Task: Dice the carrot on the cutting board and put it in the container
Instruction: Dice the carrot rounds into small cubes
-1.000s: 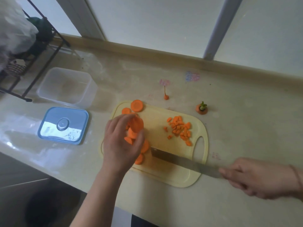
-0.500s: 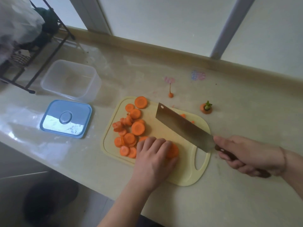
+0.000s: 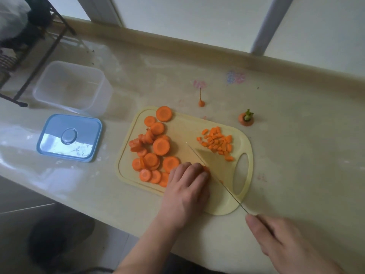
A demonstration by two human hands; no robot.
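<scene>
I've got the left hand [image 3: 186,191] curled down over a small stack of carrot rounds at the near middle of the cutting board [image 3: 240,206], fingertips [image 3: 203,171] tucked right beside the blade; only a sliver of orange shows past them. Right hand [image 3: 284,242] has its grip closed round the knife [image 3: 215,166] handle, off the board's near right corner; handle itself is mostly hidden under the fingers. Blade runs edge-down diagonally across the board, touching or almost touching the held stack, can't tell which. Rest of the carrot: loose carrot slices [image 3: 156,153] piled on the board's left half, diced pieces [image 3: 217,143] heaped far right near the handle slot. Container [image 3: 73,88] sits open on the worktop well left of the board, looks empty; its blue lid [image 3: 69,137] lies just in front of it. Carrot top [image 3: 246,120] and root tip [image 3: 201,102] sit on the worktop beyond the board, discards I'd guess. Handling call: rounds are stiff, light, likely damp and slick on the faces, so a stack will slide or fan if pinned loosely. I'd press from above with knuckles forward, fingertips back. Dice are tiny and scatter easily; better to scoop them on the flat of the blade or tip the board than pinch them. Most slices not yet diced.
</scene>
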